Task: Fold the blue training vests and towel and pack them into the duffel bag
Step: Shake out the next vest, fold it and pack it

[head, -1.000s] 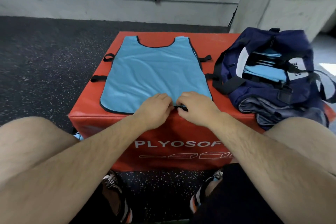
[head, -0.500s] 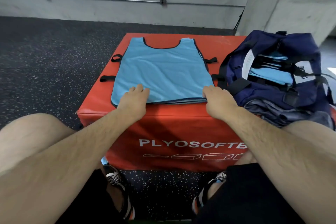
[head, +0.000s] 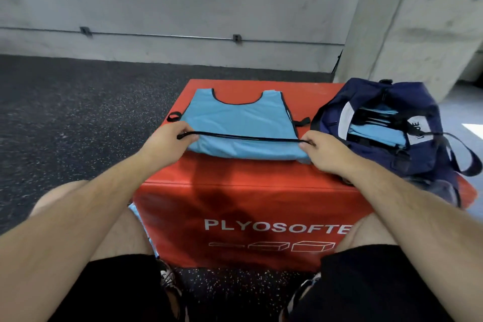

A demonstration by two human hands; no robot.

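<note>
Left grip (head: 167,141) and right grip (head: 326,150) pinch the near edge of the blue vest (head: 235,115), which may fold crooked if one slips.

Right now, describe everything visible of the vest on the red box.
The vest is light blue, thin smooth fabric with black trim, a scooped neck at the far end and black side loops. It lies flat on the box, its near hem lifted and doubled back toward the neck. The left hand and right hand pinch the hem's corners.
</note>
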